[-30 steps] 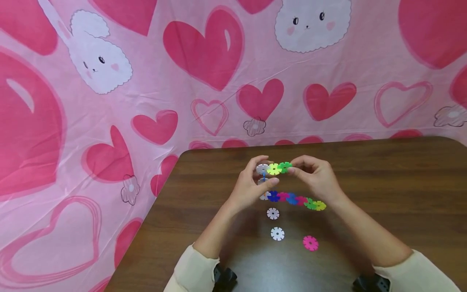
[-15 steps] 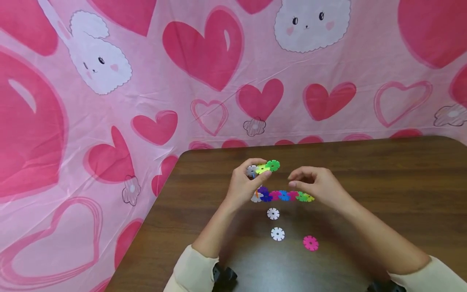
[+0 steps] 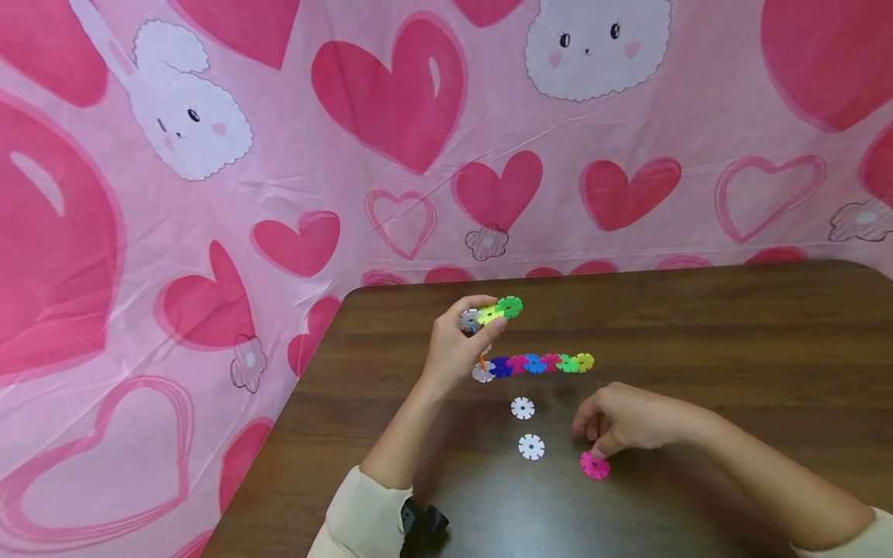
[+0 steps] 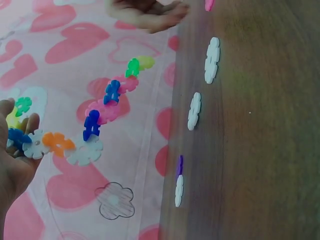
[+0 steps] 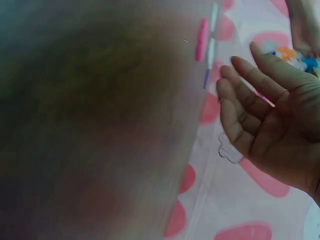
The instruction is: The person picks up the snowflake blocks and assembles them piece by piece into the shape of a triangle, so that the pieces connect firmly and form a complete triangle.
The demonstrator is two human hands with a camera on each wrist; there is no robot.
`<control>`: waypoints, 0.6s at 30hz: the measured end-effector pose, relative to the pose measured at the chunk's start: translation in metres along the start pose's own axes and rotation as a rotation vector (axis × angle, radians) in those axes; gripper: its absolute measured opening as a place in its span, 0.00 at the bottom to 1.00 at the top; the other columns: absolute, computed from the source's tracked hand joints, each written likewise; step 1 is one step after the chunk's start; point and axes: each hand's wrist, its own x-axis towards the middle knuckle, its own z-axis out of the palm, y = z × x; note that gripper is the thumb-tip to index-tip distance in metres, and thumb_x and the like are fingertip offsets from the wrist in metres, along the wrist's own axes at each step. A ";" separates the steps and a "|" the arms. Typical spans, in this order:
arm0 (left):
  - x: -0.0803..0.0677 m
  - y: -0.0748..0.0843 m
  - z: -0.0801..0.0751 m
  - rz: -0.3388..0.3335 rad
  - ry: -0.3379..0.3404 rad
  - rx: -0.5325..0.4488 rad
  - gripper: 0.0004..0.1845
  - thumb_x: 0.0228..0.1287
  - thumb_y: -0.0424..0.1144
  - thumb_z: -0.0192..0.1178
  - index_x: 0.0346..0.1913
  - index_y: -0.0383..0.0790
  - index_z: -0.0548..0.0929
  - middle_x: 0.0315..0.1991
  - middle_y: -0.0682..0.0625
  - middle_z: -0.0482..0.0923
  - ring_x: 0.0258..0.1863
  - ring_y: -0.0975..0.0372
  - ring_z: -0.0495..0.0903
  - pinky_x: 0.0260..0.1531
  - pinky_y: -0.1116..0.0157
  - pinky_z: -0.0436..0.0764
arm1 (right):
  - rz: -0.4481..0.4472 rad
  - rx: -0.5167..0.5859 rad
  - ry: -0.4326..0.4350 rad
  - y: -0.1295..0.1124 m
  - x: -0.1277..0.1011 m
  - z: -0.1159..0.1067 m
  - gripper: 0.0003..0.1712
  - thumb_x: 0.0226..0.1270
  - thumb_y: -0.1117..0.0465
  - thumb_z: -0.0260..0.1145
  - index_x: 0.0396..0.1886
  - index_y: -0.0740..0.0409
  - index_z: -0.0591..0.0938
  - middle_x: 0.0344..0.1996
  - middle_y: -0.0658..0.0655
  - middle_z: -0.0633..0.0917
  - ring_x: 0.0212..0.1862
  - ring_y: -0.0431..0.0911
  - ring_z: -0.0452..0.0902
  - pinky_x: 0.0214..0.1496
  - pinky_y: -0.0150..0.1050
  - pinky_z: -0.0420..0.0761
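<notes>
My left hand (image 3: 453, 341) grips the white and yellow end of a bent chain of interlocking snowflake discs. Past the thumb, a green disc (image 3: 510, 307) forms one tip. The chain turns down through an orange disc (image 4: 59, 144), then runs right in a row of blue, pink and green discs to a yellow disc (image 3: 584, 362). In the left wrist view this row hangs in the air. My right hand (image 3: 631, 418), fingers loosely bent and apart, hovers beside a loose pink disc (image 3: 595, 466); the thumb overlaps its upper edge in the head view. In the right wrist view the palm (image 5: 280, 130) holds nothing.
Two loose white discs, a nearer one (image 3: 531, 447) and a farther one (image 3: 522, 408), lie on the brown wooden table (image 3: 732, 333). A purple disc (image 4: 180, 165) joined to a white one (image 4: 179, 191) stands farther along. A pink heart-patterned cloth (image 3: 391, 139) hangs behind.
My right hand has let go of the chain's green disc and moved down and right to the pink disc. My left hand has shifted slightly left, carrying the chain.
</notes>
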 end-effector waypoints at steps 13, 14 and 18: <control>0.000 -0.003 0.001 -0.004 -0.017 0.002 0.16 0.58 0.32 0.66 0.49 0.33 0.79 0.30 0.39 0.81 0.26 0.48 0.79 0.23 0.72 0.77 | 0.054 -0.250 -0.029 0.004 0.003 0.019 0.21 0.35 0.64 0.80 0.23 0.45 0.75 0.17 0.41 0.70 0.25 0.34 0.64 0.26 0.31 0.68; 0.000 -0.003 0.001 -0.001 -0.016 0.003 0.16 0.58 0.32 0.66 0.49 0.34 0.80 0.29 0.40 0.81 0.26 0.48 0.79 0.23 0.72 0.77 | 0.050 -0.259 -0.026 0.004 0.003 0.020 0.21 0.35 0.64 0.80 0.22 0.45 0.74 0.17 0.40 0.70 0.25 0.34 0.64 0.25 0.31 0.68; -0.001 -0.003 0.001 0.001 -0.017 0.002 0.15 0.57 0.32 0.67 0.48 0.34 0.80 0.29 0.41 0.81 0.26 0.45 0.79 0.23 0.71 0.77 | 0.044 -0.251 -0.006 0.004 0.004 0.020 0.20 0.38 0.65 0.79 0.21 0.46 0.74 0.16 0.40 0.70 0.22 0.34 0.64 0.23 0.30 0.69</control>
